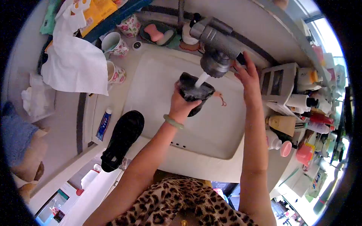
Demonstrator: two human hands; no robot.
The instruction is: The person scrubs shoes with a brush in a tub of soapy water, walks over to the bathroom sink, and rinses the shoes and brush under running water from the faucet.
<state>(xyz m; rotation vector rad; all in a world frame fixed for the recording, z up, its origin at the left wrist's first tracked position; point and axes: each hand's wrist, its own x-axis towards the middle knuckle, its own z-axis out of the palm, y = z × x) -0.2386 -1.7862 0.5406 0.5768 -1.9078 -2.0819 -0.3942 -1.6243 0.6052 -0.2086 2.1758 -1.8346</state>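
My left hand [180, 103], with a pale green bangle at the wrist, is closed around a wet black shoe [196, 92] over the sink [151, 79]. Water from the grey faucet [217, 47] runs onto the shoe's upper side; part of the shoe is hidden by my fingers. At the faucet's right side, my right hand [247, 75] reaches up with fingers apart, its fingertips at the dark end of the faucet's body. A second black shoe [122, 139] lies across the sink's left front edge.
Flowered cups [117, 73] and a soap dish [167, 37] stand along the back left, near a hanging white towel [75, 67]. A toothpaste tube [103, 124] lies left. Drawers [279, 83] and several bottles crowd the right. A reddish strand [222, 100] is in the sink.
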